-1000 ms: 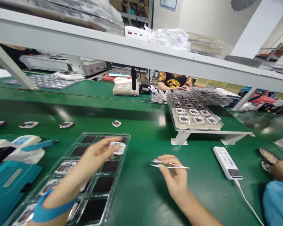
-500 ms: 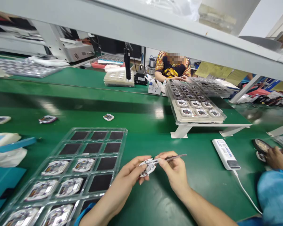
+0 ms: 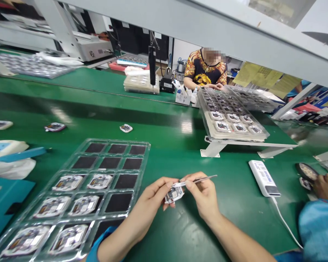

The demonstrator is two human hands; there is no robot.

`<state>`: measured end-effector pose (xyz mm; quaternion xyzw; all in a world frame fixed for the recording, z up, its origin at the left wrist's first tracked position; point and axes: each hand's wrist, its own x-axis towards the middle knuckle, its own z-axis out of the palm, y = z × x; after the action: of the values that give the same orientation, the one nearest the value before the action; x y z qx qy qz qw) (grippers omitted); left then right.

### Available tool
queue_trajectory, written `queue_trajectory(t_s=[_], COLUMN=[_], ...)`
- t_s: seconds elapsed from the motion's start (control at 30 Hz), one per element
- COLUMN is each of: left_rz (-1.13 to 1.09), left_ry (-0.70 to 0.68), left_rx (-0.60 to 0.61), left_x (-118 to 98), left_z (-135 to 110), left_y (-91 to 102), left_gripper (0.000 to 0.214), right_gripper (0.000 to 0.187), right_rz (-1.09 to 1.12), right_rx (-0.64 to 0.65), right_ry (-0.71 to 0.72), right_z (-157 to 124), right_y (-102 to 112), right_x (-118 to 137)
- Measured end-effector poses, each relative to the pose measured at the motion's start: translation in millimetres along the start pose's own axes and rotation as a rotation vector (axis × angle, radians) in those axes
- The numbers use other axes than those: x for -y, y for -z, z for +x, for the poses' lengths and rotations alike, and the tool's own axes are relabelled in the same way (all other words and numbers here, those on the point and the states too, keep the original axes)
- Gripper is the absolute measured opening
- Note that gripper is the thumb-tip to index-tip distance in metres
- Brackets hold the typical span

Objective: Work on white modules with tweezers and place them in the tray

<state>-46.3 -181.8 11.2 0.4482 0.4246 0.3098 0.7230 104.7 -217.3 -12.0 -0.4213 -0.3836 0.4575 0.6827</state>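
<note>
Low over the green bench, my left hand (image 3: pixel 156 196) is closed on the edge of a small white-framed electronic module (image 3: pixel 175 195), tilted with its inner parts facing me. My right hand (image 3: pixel 203 194) pinches slim metal tweezers (image 3: pixel 207 178), their back end pointing right. The tips are at the module's upper edge; what they touch there is too small to tell. Left of my hands lies a clear plastic tray (image 3: pixel 145 153) with dark-lined compartments. Several similar modules (image 3: pixel 100 181) sit in its nearer left compartments.
A stack of filled trays (image 3: pixel 235 127) stands on a raised white-legged shelf at the back right. A white device with a cable (image 3: pixel 264 178) lies to the right, near a co-worker's hand (image 3: pixel 326 187). Loose modules (image 3: pixel 126 127) lie behind the tray. A teal box (image 3: pixel 8 203) is at left.
The module has turned in my left hand, so more of its inside shows. My hands stay close together, with the tweezers still in the right. The camera view has shifted slightly.
</note>
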Motion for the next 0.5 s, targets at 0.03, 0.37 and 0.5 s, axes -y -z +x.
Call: queue_trajectory(t_s=[0.03, 0.37, 0.5], left_rz=[0.006, 0.021, 0.024], left_ry=[-0.001, 0.065, 0.09], left_rx=[0.002, -0.017, -0.011], left_x=[0, 1, 0], left_z=[0, 2, 1], left_y=[0.2, 5.9, 6.7], left_gripper=[0.035, 0.047, 0.049], right_gripper=[0.012, 0.004, 0.007], right_rz=[-0.006, -0.462, -0.574], right_rx=[0.017, 0.239, 0.321], right_ry=[0.011, 0.605, 0.711], right_z=[0, 0, 1], right_y=[0, 4, 5], right_x=[0, 15, 20])
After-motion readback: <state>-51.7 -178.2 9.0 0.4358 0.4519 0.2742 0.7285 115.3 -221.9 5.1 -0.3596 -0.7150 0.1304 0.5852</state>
